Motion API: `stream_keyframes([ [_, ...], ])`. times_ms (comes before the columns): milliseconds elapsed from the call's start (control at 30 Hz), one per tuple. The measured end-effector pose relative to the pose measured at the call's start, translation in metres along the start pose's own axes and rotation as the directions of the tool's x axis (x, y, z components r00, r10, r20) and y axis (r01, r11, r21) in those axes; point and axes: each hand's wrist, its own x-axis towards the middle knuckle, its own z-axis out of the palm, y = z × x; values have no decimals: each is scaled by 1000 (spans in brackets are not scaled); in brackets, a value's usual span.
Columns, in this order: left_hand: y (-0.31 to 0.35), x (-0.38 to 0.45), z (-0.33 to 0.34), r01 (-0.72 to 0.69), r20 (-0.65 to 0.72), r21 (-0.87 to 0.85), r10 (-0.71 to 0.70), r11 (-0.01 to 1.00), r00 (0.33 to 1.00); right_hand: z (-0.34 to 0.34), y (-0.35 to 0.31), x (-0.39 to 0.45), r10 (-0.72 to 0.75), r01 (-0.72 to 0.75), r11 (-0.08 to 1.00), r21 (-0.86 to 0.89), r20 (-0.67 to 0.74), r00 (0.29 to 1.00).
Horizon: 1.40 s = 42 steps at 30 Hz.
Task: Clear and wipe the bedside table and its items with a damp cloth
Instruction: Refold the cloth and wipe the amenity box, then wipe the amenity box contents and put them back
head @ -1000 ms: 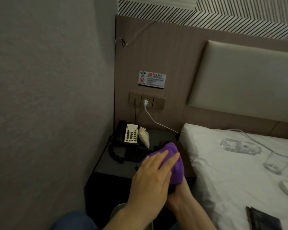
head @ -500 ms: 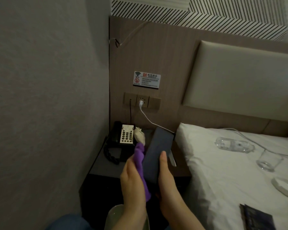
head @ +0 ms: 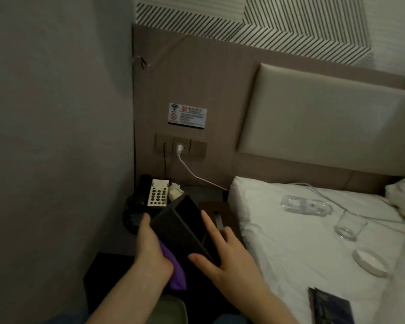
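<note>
The left hand [head: 150,251] pressed a purple damp cloth [head: 177,274] against a dark flat rectangular box [head: 182,228] above the grey tabletop [head: 197,190], the right hand [head: 220,249] steadying it with straight fingers. A plastic bottle [head: 305,205], glass tumbler [head: 350,225] and white dish [head: 369,261] already lay on the bed; the black telephone [head: 150,192] apparently remained uncleared.

Dim hotel bedroom here. A padded headboard [head: 325,122] fills the right of the frame above white bedding [head: 290,230]. At centre, a wall placard [head: 187,116] with a Wi-Fi symbol and no-smoking sign sits over a socket panel [head: 180,148]. Lower left of centre, a corded desk phone [head: 153,192] sits on the bedside table [head: 117,242]. Striped wallpaper [head: 278,26] runs along the top.
</note>
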Motion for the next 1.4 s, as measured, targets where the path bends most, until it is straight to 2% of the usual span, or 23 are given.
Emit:
stream_keyframes([
  [100,7,-3,10,-75,169,61,64,995,983,-28,15,-10,-9,13,996,-93,41,999],
  [233,-17,-3,26,-73,342,275,-27,959,939,-58,48,-28,-14,15,983,-183,7,1000],
  [367,-58,1,46,-68,357,501,-135,863,924,-94,82,-43,54,-64,978,-199,-51,997],
  [500,-102,10,66,11,310,574,-230,818,923,-136,114,-53,81,-90,970,-226,-45,996],
  [600,-133,12,86,124,246,581,-318,805,915,-162,140,-59,136,-144,963,-227,-50,989],
  [800,-174,28,105,120,230,529,-279,840,932,-185,185,-63,230,-230,955,-185,-21,973],
  [900,-179,40,98,159,105,441,-226,883,968,-191,209,-63,255,-258,942,-214,-45,966],
  [967,-176,46,92,216,36,324,-240,921,970,-191,226,-64,270,-269,926,-263,-35,962],
  [1033,-167,45,88,269,66,230,-291,935,955,-187,241,-65,299,-286,912,-295,-1,954],
  [1100,-161,44,88,290,91,257,-321,922,943,-178,253,-66,332,-307,911,-277,49,942],
  [1167,-162,47,89,218,101,389,-276,895,956,-170,264,-65,362,-332,914,-234,100,927],
  [1267,-166,58,90,11,182,618,-157,786,971,-161,275,-64,398,-375,912,-167,144,906],
  [1333,-170,60,90,-79,252,686,-135,723,958,-156,281,-65,405,-389,913,-122,161,900],
  [1400,-177,62,94,-133,288,698,-107,704,952,-154,285,-66,406,-395,914,-93,167,899],
])
